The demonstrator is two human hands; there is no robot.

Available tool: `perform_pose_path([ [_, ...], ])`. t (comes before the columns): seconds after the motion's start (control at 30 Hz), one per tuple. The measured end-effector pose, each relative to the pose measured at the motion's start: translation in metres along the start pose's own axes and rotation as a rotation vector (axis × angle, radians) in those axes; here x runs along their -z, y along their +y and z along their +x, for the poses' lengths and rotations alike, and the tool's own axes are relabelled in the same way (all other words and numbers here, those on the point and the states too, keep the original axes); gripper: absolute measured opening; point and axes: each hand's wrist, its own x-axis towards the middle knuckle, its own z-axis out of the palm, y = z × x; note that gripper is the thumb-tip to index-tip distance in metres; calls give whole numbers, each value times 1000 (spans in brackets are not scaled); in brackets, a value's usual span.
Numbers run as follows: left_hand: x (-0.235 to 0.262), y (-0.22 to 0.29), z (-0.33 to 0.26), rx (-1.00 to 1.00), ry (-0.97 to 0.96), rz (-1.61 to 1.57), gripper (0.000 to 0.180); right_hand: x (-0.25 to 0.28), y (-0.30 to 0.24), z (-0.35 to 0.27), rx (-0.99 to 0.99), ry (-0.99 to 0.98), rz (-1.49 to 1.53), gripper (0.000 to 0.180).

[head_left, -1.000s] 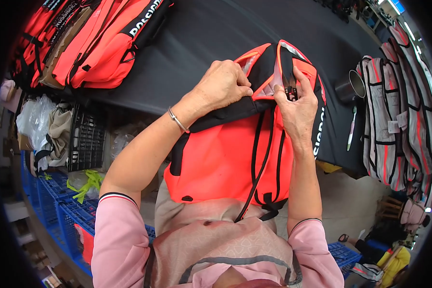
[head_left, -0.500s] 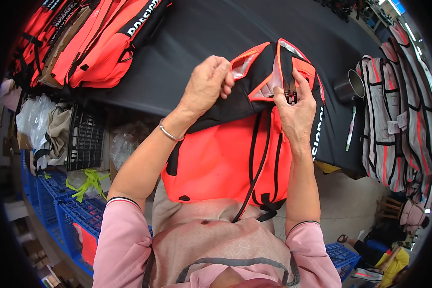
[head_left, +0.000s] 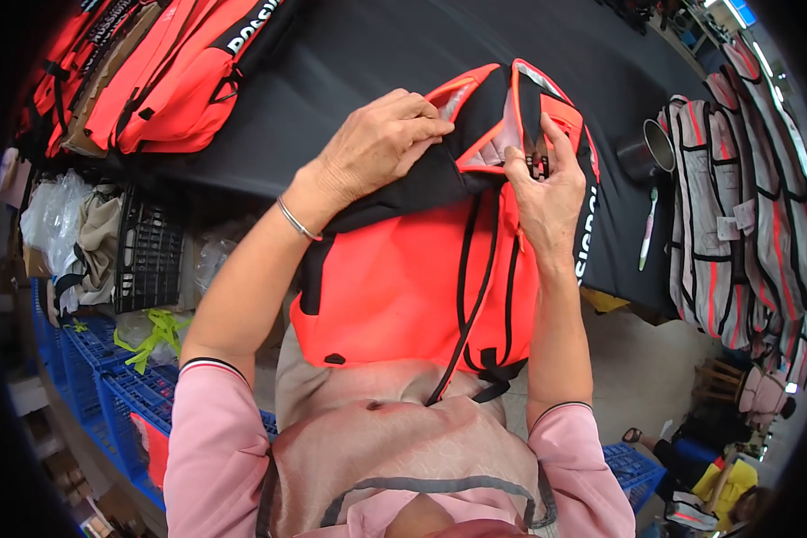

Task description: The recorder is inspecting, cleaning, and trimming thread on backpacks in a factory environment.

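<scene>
A bright orange and black backpack [head_left: 394,291] lies partly on the black-covered table and partly over my lap, its opening spread to show a pale lining. My right hand [head_left: 550,188] is closed at the orange-edged opening. Between its thumb and fingers sit what look like small dark thread snips [head_left: 536,165], partly covered by the fingers. My left hand [head_left: 386,143] has its thumb and fingers pinched together over the black fabric beside the orange trim. What that pinch holds, if anything, is too small to make out. Black cords hang down the bag's front.
More orange backpacks [head_left: 166,99] are stacked at the far left. Grey bags with black edging [head_left: 704,215] stand on the right, near a metal cup [head_left: 646,152] and a toothbrush [head_left: 648,229]. Blue crates [head_left: 134,386] and a black basket [head_left: 148,251] stand lower left.
My left hand has turned, its fingers now reaching right over the black fabric. The right hand keeps its hold at the opening. The whole view has shifted slightly.
</scene>
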Motion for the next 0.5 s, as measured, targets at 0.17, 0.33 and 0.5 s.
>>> perform_pose_path([
  [0.17, -6, -11, 11, -173, -157, 127, 14, -1, 5, 1, 41, 26, -17, 59],
  [0.33, -9, -11, 23, -251, -274, 193, 9, 0, 2, 0, 20, 4, -63, 58],
  [0.5, -14, -14, 14, -75, -184, -36, 4, 2, 3, -1, 19, -8, -50, 59],
])
